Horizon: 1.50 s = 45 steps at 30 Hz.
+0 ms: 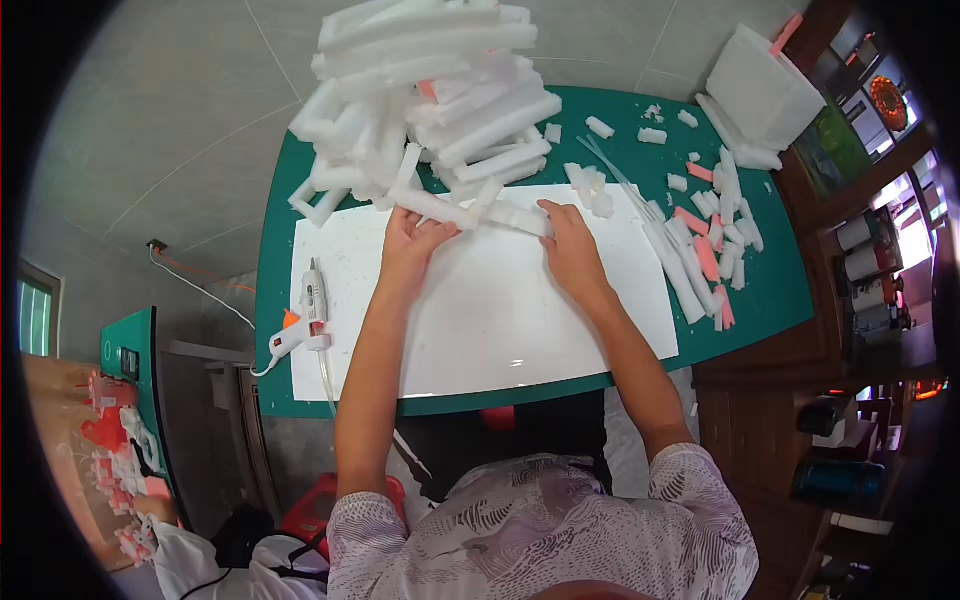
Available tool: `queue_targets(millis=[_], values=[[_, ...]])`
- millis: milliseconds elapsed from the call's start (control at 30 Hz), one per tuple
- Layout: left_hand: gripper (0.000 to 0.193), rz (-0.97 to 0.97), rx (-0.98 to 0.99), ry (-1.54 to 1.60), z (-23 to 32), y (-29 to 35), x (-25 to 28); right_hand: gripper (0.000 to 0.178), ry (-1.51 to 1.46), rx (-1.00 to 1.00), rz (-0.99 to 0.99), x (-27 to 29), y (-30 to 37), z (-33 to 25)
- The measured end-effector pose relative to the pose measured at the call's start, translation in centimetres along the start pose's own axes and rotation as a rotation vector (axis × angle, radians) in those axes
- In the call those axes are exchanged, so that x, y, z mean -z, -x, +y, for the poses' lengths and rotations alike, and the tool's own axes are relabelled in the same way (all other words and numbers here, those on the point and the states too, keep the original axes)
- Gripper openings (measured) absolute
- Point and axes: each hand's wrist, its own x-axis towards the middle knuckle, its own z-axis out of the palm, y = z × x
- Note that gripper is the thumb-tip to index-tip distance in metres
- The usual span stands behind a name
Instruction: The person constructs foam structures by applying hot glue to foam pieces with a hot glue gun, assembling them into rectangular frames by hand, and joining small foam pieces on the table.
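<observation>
My left hand [408, 246] is closed round the left part of a white foam piece [436, 207], which is made of strips set at angles. The right end of that piece is pinched in my right hand [576, 247]. A short strip sticks up from its middle, between my hands. The piece is held over the far part of a white board [480, 320]. Left of my left forearm, a white hot glue gun [313, 305] with an orange part lies on the board, its nozzle pointing away from me.
A tall heap of white foam frames [430, 90] stands behind my hands. On the green tabletop [770, 290] at right lie foam offcuts [735, 200], pink strips [706, 257] and clear glue sticks [620, 170]. White foam blocks [760, 90] stand at far right. Another person's hand [155, 506] is at lower left.
</observation>
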Motion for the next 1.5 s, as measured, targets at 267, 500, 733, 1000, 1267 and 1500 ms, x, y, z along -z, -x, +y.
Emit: queue_targets(millis=[267, 500, 733, 1000, 1267, 1500], values=[[0.055, 0.046, 0.009, -0.002, 0.1, 0.2, -0.5, 0.035, 0.004, 0.031, 0.02, -0.3, 0.0, 0.2], [0.056, 0.03, 0.039, 0.017, 0.4, 0.2, -0.6, 0.034, 0.022, 0.005, -0.007, -0.2, 0.1, 0.0], [0.057, 0.03, 0.034, -0.019, 0.6, 0.3, -0.3, 0.036, 0.03, 0.037, -0.002, -0.5, 0.2, -0.4], [0.057, 0.029, 0.034, -0.004, 0.6, 0.3, -0.7, 0.037, 0.034, 0.018, 0.02, -0.3, 0.1, -0.3], [0.055, 0.057, 0.026, -0.037, 0.6, 0.6, -1.2, 0.037, -0.021, 0.02, -0.012, -0.7, 0.4, 0.2], [0.053, 0.059, 0.014, -0.044, 0.8, 0.5, -1.0, 0.04, -0.044, 0.102, 0.035, -1.0, 0.4, 0.0]])
